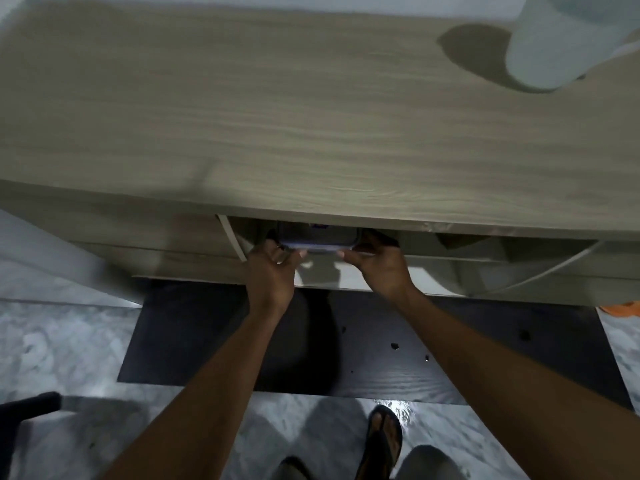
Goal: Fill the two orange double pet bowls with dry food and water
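Bowls are almost entirely out of view: only an orange sliver (623, 310) shows at the right edge of the floor, beside the cabinet base, and I cannot confirm it is one of the two double bowls. No food and no water is visible in any bowl, so I judge the filling steps as not yet done.

Current step, as I read it: fetching a supply. A clear plastic container (318, 239) with a bluish tint sits in the open compartment under the wooden countertop (277, 116). Its contents are hidden; it may hold the dry food, but I cannot tell.

My left hand (272, 271) grips the container's left corner, fingers curled against its front edge. My right hand (375, 268) grips the right corner in the same manner, thumb on the front edge. Both hands are closed on the container.

Surroundings: a pale cylindrical object (561, 43), blurred, stands on the countertop at upper right. A dark board (381, 358) lies on the marble floor (69, 341) below the cabinet. My sandalled foot (382, 434) stands at its near edge.

Remaining: extract the container, locate both bowls, fill food and water sides.
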